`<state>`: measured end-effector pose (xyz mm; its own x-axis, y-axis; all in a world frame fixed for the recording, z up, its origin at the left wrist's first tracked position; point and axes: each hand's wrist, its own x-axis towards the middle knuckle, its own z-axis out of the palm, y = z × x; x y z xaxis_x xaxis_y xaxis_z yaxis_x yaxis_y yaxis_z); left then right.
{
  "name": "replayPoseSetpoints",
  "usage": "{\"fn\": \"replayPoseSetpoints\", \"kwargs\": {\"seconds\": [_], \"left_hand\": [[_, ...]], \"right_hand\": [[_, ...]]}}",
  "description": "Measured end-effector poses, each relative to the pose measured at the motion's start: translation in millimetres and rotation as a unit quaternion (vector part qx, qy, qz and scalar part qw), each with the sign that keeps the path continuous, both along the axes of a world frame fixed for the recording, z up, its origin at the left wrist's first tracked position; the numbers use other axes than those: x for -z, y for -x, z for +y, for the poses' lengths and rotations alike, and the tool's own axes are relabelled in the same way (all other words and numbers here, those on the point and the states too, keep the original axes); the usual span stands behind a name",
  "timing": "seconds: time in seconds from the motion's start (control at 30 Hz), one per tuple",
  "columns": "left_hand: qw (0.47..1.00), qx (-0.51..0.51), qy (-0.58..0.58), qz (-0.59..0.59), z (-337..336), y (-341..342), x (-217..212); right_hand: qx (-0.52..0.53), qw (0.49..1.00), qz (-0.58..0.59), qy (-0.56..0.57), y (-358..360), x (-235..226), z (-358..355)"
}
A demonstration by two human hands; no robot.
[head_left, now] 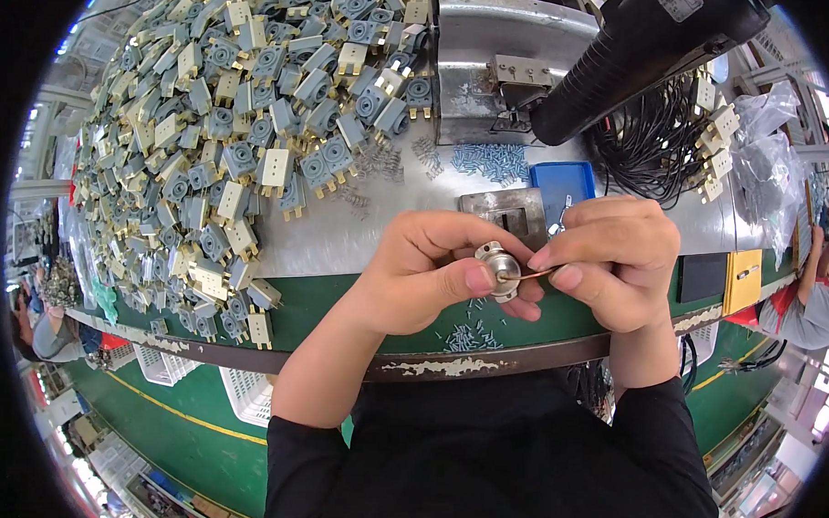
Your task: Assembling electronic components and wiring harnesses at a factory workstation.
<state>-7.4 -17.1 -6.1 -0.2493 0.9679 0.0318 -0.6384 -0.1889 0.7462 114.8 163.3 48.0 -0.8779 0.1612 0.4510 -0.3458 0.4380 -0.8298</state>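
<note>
Silvery and round, the small metal part (498,267) sits pinched in the left hand (433,272) just above the workbench's (341,234) near edge, steadied so the right hand (611,257), fingers clamped on a thin copper pin (527,275), can line it up against the part.

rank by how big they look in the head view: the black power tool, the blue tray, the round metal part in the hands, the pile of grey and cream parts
1. pile of grey and cream parts
2. black power tool, though it hangs nearer the camera, which inflates it
3. blue tray
4. round metal part, pinched by the left hand and right hand
</note>
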Motion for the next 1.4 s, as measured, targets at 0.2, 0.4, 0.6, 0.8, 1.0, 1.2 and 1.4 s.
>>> {"fn": "replayPoseSetpoints", "kwargs": {"seconds": [0.2, 0.4, 0.6, 0.8, 1.0, 1.2, 1.4], "left_hand": [[1.0, -0.021, -0.015, -0.006, 1, -2, -6], [0.995, 0.048, -0.078, -0.041, -5, 5, 1], [0.995, -0.009, -0.092, 0.033, -5, 5, 6], [0.985, -0.052, -0.134, 0.098, -3, 7, 13], [0.972, -0.073, -0.158, 0.158, 0, 11, 15], [0.963, -0.101, -0.148, 0.202, 0, 13, 14], [0.9, -0.21, -0.158, 0.347, 0, 15, 18]], "right_hand": [[0.001, 0.999, 0.008, -0.035, 0, -12, -8], [0.009, 0.994, 0.024, -0.107, -3, -17, -9], [0.025, 0.98, 0.051, -0.193, -1, -15, -12], [0.03, 0.979, 0.072, -0.189, -1, -12, -15], [0.034, 0.979, 0.075, -0.187, 0, -8, -15], [0.031, 0.972, 0.08, -0.218, 0, -12, -15], [0.079, 0.94, 0.123, -0.308, -5, -3, -22]]}}
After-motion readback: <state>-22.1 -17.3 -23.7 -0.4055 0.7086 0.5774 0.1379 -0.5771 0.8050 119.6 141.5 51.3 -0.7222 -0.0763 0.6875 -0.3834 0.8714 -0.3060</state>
